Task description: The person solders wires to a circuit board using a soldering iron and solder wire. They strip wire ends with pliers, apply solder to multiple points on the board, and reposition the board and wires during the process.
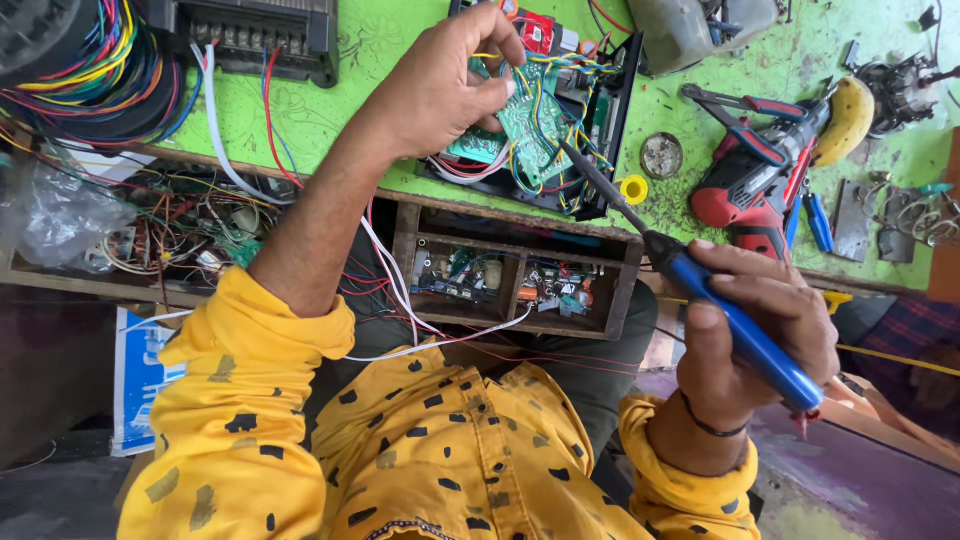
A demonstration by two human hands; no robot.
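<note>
Green printed circuit board (528, 122), rectangular and threaded with coloured wires, stood tilted on edge above a black open-topped electronics housing (600, 120) on the green-painted workbench (370, 60). Left hand (440, 85) had its fingertips pinched on the board's upper edge, steadying it. Right hand (760, 330) was wrapped firmly around a blue-handled soldering iron (700, 290), its dark tip resting at the board's right edge. Judged from this, soldering was under way; the board remained outside its housing, its wiring loose.
</note>
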